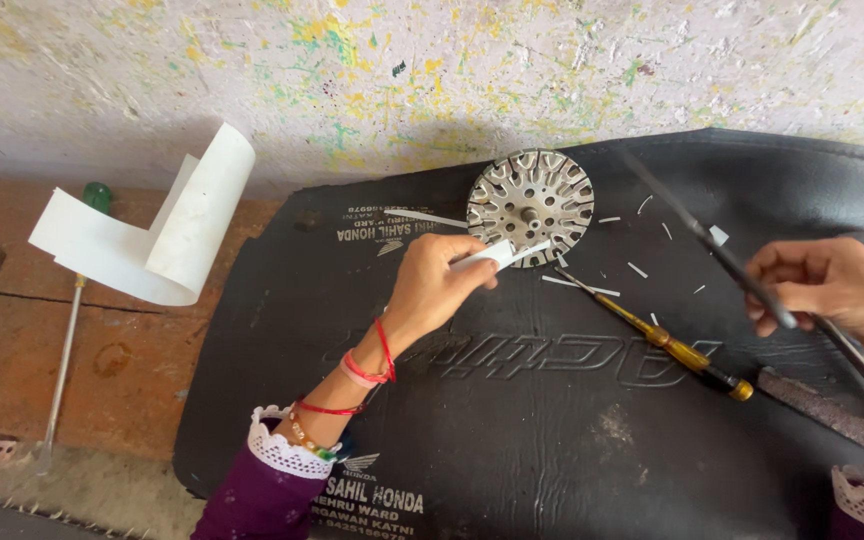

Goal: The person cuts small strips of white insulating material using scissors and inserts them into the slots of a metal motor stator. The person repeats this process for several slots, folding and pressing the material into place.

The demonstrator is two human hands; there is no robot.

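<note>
Left grip: the left hand (432,285) pinches a folded white paper strip (497,254) between thumb and fingertips, closed on its near end, with the far end pointing at the disc.
Right grip: the right hand (832,290) is curled shut around a long thin dark tool (712,245), held near its lower part, the tip slanting up and away over the mat.
Strip handling: I judge it very light and limp, easy to crease or tear; a hold close to the working end, as now, keeps it from buckling.
Disc: the slotted round metal core (530,205) lies flat on the mat, just beyond the strip's tip; whether they touch I cannot tell. It looks stiff and heavy, with thin slot edges; the rim seems the safe place to hold it.
Mat: a black rubber sheet (512,420) carries everything, sprinkled with small white paper slivers (579,285).
Nearby: a yellow-handled screwdriver (667,340) lies between the two hands, untouched.
Further out: a curled white paper sheet (167,235) stands on the brick floor to the left, over a long metal rod with a green handle (67,340).
</note>
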